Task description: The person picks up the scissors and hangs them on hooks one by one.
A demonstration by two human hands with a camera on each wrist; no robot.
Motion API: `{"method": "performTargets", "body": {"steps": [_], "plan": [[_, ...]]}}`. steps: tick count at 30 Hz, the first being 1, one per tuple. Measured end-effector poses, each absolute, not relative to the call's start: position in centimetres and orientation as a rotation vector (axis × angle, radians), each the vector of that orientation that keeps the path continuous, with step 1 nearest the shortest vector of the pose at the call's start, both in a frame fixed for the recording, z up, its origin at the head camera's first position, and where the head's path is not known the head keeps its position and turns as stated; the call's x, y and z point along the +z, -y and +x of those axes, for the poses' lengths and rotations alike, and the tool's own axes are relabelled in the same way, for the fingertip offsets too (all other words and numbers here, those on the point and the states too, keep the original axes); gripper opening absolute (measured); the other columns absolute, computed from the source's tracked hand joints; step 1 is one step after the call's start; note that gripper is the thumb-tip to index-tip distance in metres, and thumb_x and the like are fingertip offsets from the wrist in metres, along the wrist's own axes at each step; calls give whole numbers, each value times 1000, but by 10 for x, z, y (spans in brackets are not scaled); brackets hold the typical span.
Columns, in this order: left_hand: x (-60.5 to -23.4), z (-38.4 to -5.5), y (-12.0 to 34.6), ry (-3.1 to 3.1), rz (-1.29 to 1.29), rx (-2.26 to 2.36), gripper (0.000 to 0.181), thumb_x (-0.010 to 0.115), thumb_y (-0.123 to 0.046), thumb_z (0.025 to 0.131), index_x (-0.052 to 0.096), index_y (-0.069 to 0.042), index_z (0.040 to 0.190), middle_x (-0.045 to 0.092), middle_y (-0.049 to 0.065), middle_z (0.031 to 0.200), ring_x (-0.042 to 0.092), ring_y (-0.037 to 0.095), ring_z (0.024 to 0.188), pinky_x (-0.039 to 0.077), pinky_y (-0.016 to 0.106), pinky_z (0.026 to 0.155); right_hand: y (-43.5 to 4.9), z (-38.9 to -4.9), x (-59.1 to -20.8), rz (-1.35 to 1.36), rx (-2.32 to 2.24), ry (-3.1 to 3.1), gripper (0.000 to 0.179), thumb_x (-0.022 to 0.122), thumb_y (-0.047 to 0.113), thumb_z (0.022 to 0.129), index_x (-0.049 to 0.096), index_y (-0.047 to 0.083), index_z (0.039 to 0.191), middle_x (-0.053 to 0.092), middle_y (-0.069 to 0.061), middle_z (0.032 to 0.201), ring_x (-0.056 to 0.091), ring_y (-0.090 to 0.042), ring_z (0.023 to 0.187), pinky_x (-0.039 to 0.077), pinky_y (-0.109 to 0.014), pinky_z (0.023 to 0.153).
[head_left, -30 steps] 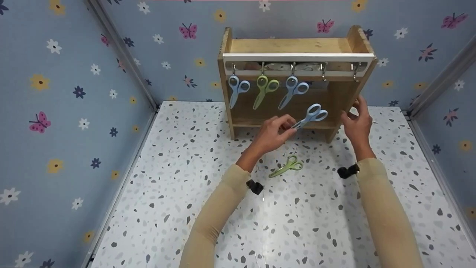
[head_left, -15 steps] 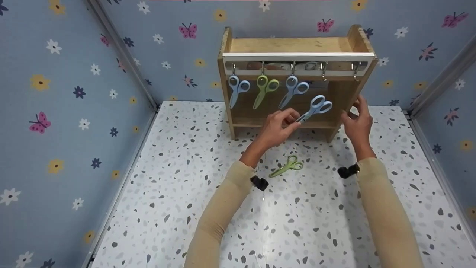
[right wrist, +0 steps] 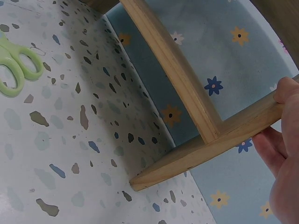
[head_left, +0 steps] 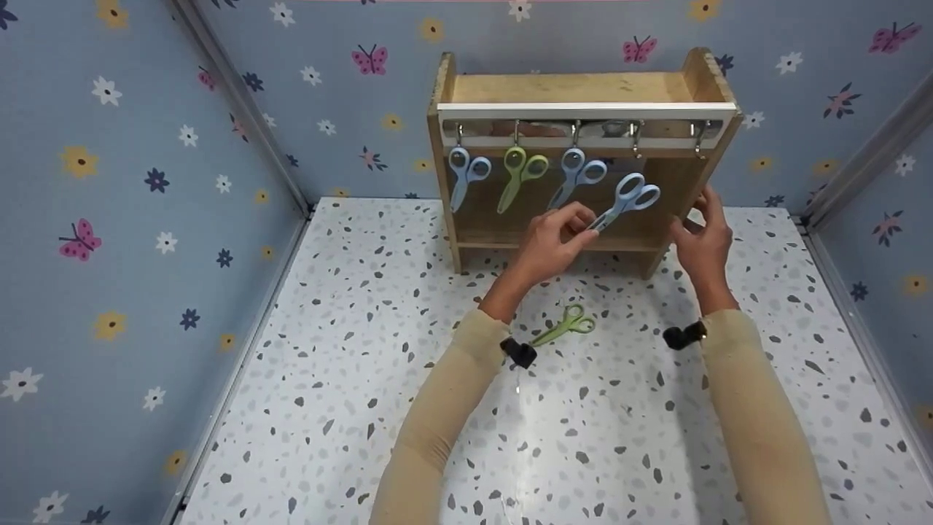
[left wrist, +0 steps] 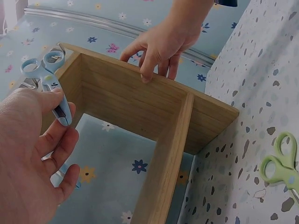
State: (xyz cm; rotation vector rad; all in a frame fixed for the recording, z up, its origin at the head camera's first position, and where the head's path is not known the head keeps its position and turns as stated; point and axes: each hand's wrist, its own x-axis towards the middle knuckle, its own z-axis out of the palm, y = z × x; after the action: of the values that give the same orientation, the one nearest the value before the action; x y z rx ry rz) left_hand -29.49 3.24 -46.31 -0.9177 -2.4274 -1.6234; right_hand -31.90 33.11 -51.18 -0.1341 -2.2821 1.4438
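My left hand (head_left: pixel 552 244) pinches blue scissors (head_left: pixel 628 195) by their blades, handle loops pointing up and right, just below the hook rail. In the left wrist view the thumb and fingers close on the blade end of these scissors (left wrist: pixel 49 77). My right hand (head_left: pixel 703 237) grips the right side board of the wooden rack (head_left: pixel 568 89), thumb on the front edge and fingers behind. Blue, green and blue scissors hang by one loop from the three left hooks; the green pair (head_left: pixel 520 175) is in the middle. Two hooks (head_left: pixel 698 138) at the right hold nothing.
Green scissors (head_left: pixel 568 324) lie on the speckled white table (head_left: pixel 598 437) in front of the rack, partly behind the left wrist's black camera (head_left: pixel 519 353). Blue flowered panels (head_left: pixel 328 95) stand at the back and both sides.
My left hand has moved up and to the right, bringing the blue scissors closer to the hooks on the right. My right hand stays on the rack's side.
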Motion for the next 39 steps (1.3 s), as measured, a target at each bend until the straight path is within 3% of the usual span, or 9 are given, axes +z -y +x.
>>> {"method": "performTargets", "body": {"steps": [12,21,28,39], "plan": [[-454,-299,-42,2373,-897,-1703,21,72,-18,111,73,-4,127,81,15,108,69,11,88,55,25,84,-330,-320,-515,-131,1453,2270,75,63,4,108,43,36,173,60,-11,166,59,-28,157,53,-52,126],[-451,-300,-43,2360,-878,-1750,20,71,-18,112,73,-6,127,80,14,108,70,16,90,58,32,86,-331,-321,-512,-152,1462,2289,77,61,3,108,41,38,174,57,-10,169,56,-27,160,51,-52,127],[-450,-301,-43,2370,-868,-1757,20,71,-19,112,73,-7,128,80,13,109,68,14,91,53,22,83,-334,-320,-512,-95,1469,2291,76,64,5,107,43,41,172,58,-10,169,58,-28,157,53,-53,125],[-449,-303,-47,2351,-869,-1783,23,71,-18,112,72,-4,130,79,15,108,65,6,86,52,22,80,-334,-320,-513,-113,1464,2301,73,64,8,109,42,37,173,57,-8,171,65,-36,152,54,-55,123]]}}
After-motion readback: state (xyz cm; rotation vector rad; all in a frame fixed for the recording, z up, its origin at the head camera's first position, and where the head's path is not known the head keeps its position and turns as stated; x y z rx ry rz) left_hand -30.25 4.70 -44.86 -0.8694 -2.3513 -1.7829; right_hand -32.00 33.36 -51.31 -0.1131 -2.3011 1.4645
